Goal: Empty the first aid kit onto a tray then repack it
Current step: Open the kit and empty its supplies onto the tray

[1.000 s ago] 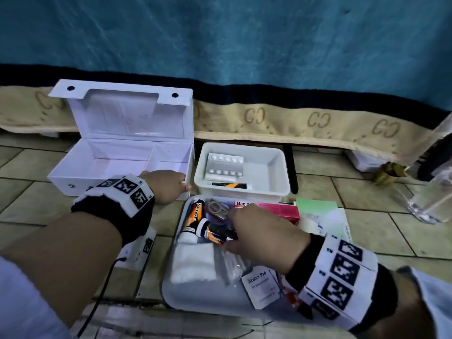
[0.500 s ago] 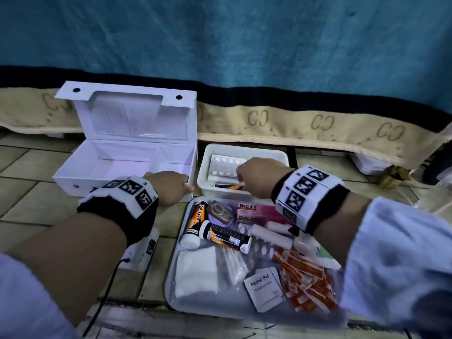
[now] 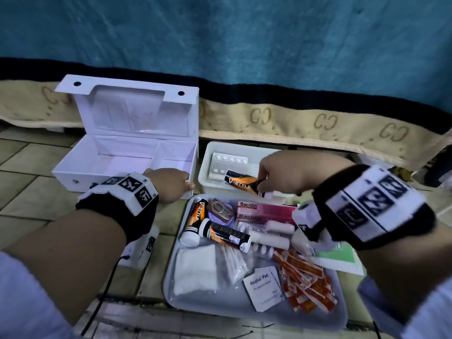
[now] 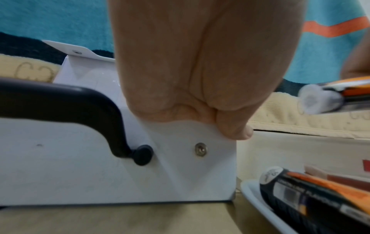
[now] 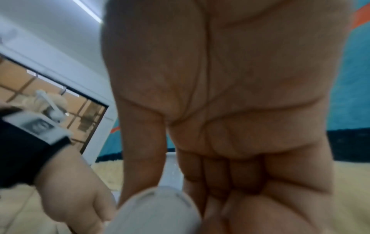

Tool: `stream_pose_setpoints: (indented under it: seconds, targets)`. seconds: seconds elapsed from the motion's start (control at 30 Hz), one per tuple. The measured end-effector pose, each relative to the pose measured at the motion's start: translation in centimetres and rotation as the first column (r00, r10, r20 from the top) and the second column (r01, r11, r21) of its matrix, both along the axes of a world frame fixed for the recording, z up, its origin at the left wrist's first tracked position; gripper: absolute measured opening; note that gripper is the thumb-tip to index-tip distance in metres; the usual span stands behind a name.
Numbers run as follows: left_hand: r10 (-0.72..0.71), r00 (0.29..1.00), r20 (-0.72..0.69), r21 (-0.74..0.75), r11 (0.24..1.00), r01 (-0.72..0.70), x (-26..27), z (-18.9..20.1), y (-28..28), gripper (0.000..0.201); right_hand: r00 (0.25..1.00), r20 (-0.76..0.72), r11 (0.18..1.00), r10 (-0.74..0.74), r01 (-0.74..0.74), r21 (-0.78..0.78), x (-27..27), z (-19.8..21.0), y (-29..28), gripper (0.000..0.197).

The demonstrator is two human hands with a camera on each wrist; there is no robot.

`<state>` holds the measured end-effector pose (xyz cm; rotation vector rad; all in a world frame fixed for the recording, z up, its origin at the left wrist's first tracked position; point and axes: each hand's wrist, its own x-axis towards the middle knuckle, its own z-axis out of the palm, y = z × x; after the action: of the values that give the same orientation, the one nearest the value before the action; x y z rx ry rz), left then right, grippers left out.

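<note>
The white first aid kit box (image 3: pixel 117 165) stands open and empty at the left, lid up. My left hand (image 3: pixel 181 184) grips its front right corner, thumb on the front wall (image 4: pixel 240 131). My right hand (image 3: pixel 266 177) holds an orange and black tube (image 3: pixel 242 183) by its white-capped end (image 5: pixel 156 210), lifted over the small white bin (image 3: pixel 210 167). A blister pack (image 3: pixel 227 162) lies in that bin. The grey tray (image 3: pixel 220 307) in front holds two more tubes (image 3: pixel 220 234), a pink Bacidin box (image 3: pixel 264 211), gauze, swabs, an alcohol pad (image 3: pixel 263 287) and several orange plasters (image 3: pixel 308 282).
A teal blanket with a beige border (image 3: pixel 318 123) hangs just behind the box and bin. A green and white packet (image 3: pixel 342 260) lies at the tray's right edge. A white device with a black cable (image 3: pixel 141 250) sits on the tiled floor under my left wrist.
My right hand left the tray, reached back into the small bin and lifted the orange tube out of it. My left hand stayed on the box corner.
</note>
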<state>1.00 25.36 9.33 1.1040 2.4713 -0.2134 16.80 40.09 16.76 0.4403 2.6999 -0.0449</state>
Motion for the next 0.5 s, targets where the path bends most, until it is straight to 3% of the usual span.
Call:
stream_pose_setpoints:
  seconds: [0.23, 0.33, 0.5]
  targets:
    - [-0.002, 1.000, -0.005, -0.003, 1.000, 0.002, 0.1, -0.1, 0.0, 0.030, 0.985, 0.166, 0.983, -0.042, 0.070, -0.168, 4.0, -2.6, -2.9, 0.027]
    - [0.003, 1.000, -0.009, 0.004, 1.000, -0.003, 0.0, -0.1, -0.1, 0.032, 0.992, 0.113, 0.982, -0.064, 0.083, -0.171, 4.2, -4.1, -3.3, 0.021]
    - [0.010, 1.000, 0.002, 0.019, 1.000, -0.010, 0.0, -0.2, -0.1, 0.031, 0.993, -0.011, 0.979, -0.114, 0.110, -0.174, 4.8, -5.2, -4.0, 0.035]
